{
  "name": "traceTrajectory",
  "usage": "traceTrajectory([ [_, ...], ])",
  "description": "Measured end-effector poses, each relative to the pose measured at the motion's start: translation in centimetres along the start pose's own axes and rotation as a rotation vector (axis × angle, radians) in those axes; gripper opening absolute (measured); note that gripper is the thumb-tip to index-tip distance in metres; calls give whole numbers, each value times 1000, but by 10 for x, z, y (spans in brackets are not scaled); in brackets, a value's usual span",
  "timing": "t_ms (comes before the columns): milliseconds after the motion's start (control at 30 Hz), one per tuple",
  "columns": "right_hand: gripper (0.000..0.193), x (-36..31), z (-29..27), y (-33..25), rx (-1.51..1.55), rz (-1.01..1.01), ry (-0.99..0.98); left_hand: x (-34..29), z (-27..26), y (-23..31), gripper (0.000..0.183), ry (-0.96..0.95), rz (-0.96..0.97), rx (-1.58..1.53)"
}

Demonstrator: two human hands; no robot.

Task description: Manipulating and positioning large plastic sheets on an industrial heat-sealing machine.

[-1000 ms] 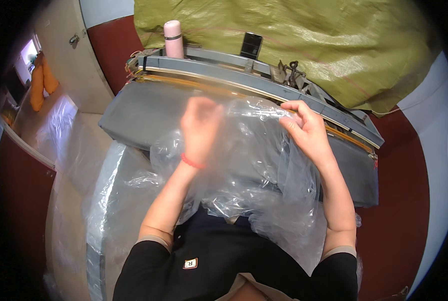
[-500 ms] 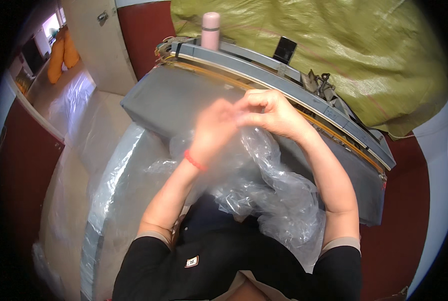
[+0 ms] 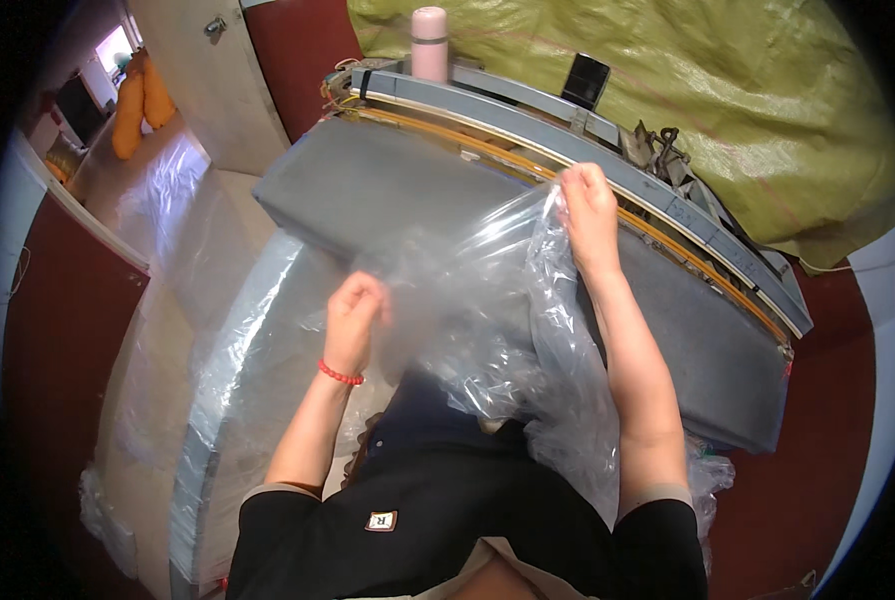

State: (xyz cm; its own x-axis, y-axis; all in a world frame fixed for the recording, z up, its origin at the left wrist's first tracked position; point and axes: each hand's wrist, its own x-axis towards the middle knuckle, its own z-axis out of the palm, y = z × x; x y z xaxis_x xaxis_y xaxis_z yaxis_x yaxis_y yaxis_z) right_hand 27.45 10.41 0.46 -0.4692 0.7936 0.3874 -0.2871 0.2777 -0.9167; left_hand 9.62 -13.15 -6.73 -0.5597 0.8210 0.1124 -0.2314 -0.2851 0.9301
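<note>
A crumpled sheet of clear plastic film (image 3: 512, 290) is stretched between my hands and hangs down over my lap. My right hand (image 3: 589, 215) is closed on its upper edge, beside the orange strip of the long machine. Lower and to the left, my left hand (image 3: 355, 315) is closed on the film's other side, with a red bead bracelet (image 3: 340, 374) at the wrist. The film next to the left hand is smeared by motion. Beneath both hands lies the machine's dark grey padded bench (image 3: 367, 185).
Behind the bench runs a long grey metal bar (image 3: 487, 115). A pink flask (image 3: 429, 45) and a dark phone (image 3: 586, 80) stand at it, near metal clamps (image 3: 662, 150). A green tarp (image 3: 767, 110) hangs behind. More clear film (image 3: 237, 370) spreads to the left, toward a door (image 3: 202, 70).
My hands have moved apart from being close together. The left went down and left, the right slightly up and right, and the film has spread between them.
</note>
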Motion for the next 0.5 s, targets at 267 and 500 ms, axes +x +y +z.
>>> traceTrajectory([
  [267,16,-72,-196,17,-893,-157,524,-33,10,-1,15,-977,-426,439],
  [500,32,-363,-505,-69,-1464,-134,904,-53,-155,-65,12,-983,-307,1249],
])
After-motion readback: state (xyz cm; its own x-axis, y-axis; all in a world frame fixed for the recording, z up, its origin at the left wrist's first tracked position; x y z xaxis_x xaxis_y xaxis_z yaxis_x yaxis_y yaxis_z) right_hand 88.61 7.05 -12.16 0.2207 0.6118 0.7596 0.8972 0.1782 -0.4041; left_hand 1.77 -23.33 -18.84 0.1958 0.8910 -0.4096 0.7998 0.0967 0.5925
